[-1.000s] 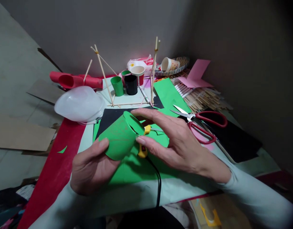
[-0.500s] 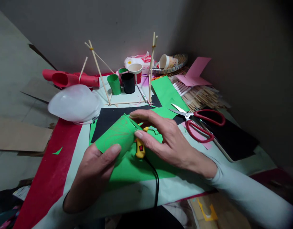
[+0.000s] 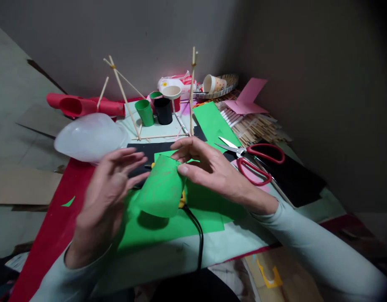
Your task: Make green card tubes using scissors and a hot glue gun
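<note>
A green paper-covered cup [image 3: 163, 186] with faint drawn lines hangs tilted over the green sheets [image 3: 200, 222]. My right hand [image 3: 209, 167] pinches its upper rim between thumb and fingers. To the left of the cup, my left hand [image 3: 108, 193] is off it, with fingers apart and slightly blurred. Behind the cup lies a yellow glue gun [image 3: 182, 200], mostly hidden, with a black cord [image 3: 200, 239] running toward me. Red-handled scissors [image 3: 247, 155] lie open to the right of my right hand.
A frame of wooden sticks [image 3: 121, 92] stands at the back around a green cup [image 3: 144, 112] and a black cup [image 3: 163, 111]. Red tubes [image 3: 83, 105] and a translucent plastic piece [image 3: 89, 136] sit left. Bundled sticks [image 3: 259, 128] and pink paper [image 3: 247, 98] lie right.
My left hand has let go of the green cup and moved left, its fingers opening. The cup now hangs more upright from my right hand. The whole view has shifted slightly.
</note>
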Demonstrator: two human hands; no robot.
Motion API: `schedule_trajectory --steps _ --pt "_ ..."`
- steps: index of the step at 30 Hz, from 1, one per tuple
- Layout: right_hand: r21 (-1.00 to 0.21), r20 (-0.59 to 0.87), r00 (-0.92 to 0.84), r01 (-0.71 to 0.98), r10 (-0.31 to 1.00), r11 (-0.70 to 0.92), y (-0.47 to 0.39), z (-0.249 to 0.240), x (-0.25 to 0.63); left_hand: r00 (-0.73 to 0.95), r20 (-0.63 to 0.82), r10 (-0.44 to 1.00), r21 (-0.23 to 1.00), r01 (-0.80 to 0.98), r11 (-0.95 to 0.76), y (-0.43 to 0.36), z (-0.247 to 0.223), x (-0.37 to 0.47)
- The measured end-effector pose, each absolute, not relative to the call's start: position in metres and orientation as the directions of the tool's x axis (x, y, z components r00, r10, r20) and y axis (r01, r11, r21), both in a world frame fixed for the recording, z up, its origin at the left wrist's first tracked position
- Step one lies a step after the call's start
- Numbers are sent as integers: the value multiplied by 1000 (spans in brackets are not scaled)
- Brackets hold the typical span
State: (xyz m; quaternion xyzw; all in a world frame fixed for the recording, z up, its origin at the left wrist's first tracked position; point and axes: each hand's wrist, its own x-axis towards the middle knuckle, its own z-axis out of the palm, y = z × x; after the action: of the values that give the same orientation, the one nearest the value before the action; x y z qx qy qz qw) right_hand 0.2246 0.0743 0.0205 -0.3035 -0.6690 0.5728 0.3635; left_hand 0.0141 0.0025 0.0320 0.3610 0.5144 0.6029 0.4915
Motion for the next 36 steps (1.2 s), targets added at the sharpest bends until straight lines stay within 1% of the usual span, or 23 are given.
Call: schedule_trajectory --steps 2,3,5,8,11,14,16,18,20,24,26,30,36 --pt "-989 122 -597 -8 793 147 70 20 221 18 -211 977 916 -344 204 4 31 19" --pt "-989 121 -612 -3 782 150 68 19 219 117 -256 960 882 -377 281 4 30 21" --pt "-987 121 -634 6 764 161 65 18 215 205 -282 937 843 -412 344 3 28 23" --pt "-990 114 -642 -8 758 142 61 16 211 178 -335 925 844 -380 379 1 26 25" --pt "-997 75 -649 -26 757 76 59 14 209 159 -370 916 850 -340 402 0 27 25" --pt "-999 35 -671 -35 740 15 60 11 208 156 -367 917 843 -362 399 0 27 26" --pt "-999 34 -676 -34 736 16 60 9 208 153 -390 908 830 -369 418 0 26 28" --pt "-999 38 -676 -15 736 38 60 9 208 126 -402 907 842 -339 420 0 25 29" --pt "-997 40 -671 18 741 71 60 8 208 69 -375 925 883 -278 379 1 24 28" --pt "-975 112 -653 73 749 210 60 9 206 18 -311 950 940 -143 311 3 22 24" --pt "-961 145 -642 91 753 262 59 10 205 31 -296 955 942 -158 297 3 21 23" --pt "-947 186 -633 89 751 309 58 9 203 53 -275 960 933 -227 279 1 18 23" --pt "-916 282 -605 60 744 396 54 3 201 -6 -289 957 947 -148 285 3 13 23"
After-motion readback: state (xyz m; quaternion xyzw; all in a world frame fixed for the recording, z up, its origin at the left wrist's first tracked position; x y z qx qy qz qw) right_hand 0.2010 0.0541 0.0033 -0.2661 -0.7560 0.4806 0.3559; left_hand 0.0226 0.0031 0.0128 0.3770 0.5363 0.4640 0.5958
